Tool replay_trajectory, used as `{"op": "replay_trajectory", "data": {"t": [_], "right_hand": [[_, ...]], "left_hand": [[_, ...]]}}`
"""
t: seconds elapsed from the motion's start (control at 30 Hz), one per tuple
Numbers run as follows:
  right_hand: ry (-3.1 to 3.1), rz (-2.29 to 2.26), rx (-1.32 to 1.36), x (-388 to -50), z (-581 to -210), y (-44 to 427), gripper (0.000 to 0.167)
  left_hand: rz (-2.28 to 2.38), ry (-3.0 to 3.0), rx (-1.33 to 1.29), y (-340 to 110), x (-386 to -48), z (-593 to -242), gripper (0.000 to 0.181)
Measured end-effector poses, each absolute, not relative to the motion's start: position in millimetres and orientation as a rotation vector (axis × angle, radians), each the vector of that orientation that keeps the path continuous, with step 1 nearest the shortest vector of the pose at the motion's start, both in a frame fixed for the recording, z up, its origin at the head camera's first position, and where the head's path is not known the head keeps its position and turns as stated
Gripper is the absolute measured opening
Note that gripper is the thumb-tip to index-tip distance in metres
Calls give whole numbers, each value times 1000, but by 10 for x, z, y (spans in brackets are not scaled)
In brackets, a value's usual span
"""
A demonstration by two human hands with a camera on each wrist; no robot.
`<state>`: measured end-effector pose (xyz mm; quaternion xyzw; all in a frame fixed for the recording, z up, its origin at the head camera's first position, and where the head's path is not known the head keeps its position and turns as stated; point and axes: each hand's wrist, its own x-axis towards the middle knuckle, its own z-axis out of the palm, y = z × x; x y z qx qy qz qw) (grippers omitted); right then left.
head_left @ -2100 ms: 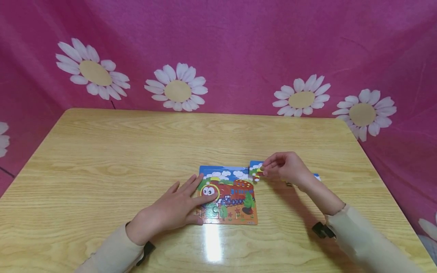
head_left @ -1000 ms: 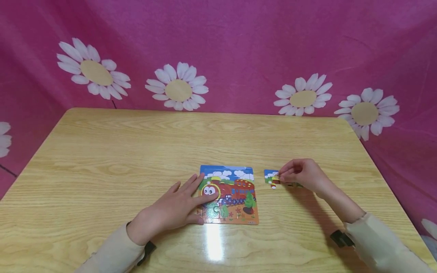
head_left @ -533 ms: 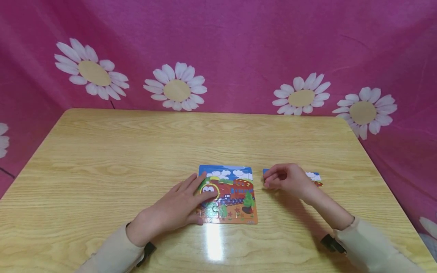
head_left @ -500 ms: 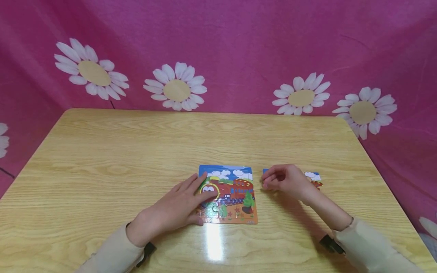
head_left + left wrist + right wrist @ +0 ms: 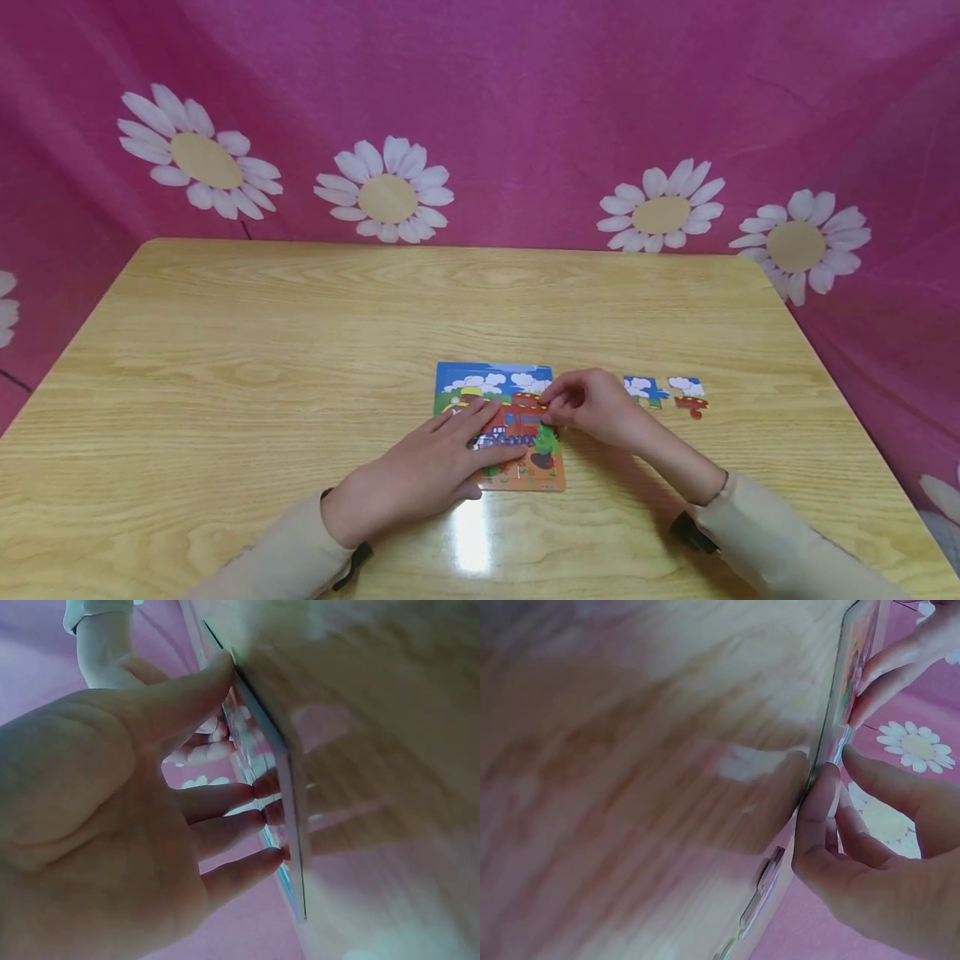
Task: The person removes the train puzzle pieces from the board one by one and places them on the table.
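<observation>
A train jigsaw puzzle (image 5: 538,482) lies flat on the table in the head view. The left hand (image 5: 423,471) rests across its left and middle part, fingers spread and nearly straight, its thumb by the near edge. At the puzzle's right edge the right hand (image 5: 596,407) has its thumb and bent fingers pinching. In the right wrist view, fingers of the right hand (image 5: 885,855) meet the board's edge; whether a separate piece is between them cannot be told. Two loose pieces, one with cloud and blue sky (image 5: 642,387), one with cloud and red (image 5: 688,397), lie right of that hand.
The wooden table (image 5: 300,333) reaches back to a pink cloth (image 5: 510,125) printed with large white daisies. Light reflects off the tabletop just in front of the puzzle. Both forearms come in from the near side, with dark wrist straps.
The left hand has slid right over the puzzle. The right hand has moved left from beside the loose pieces to the puzzle's edge, uncovering more of them. The piece earlier beneath its fingers is no longer visible.
</observation>
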<state>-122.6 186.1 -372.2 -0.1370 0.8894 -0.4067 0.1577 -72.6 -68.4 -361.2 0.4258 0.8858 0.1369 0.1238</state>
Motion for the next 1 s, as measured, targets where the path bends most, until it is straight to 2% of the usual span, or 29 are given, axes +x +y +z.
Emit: {"op": "replay_trajectory", "data": {"t": [0.63,1.0], "right_hand": [[2538,-1112,-338,-1250,-3679,1766,13],[2530,-1190,-409,-1204,-3698,1772,15]], "left_hand": [[319,2597,1269,-680,-717,-3628,51],[384,2597,1235,-677,-719,-3648,49]]}}
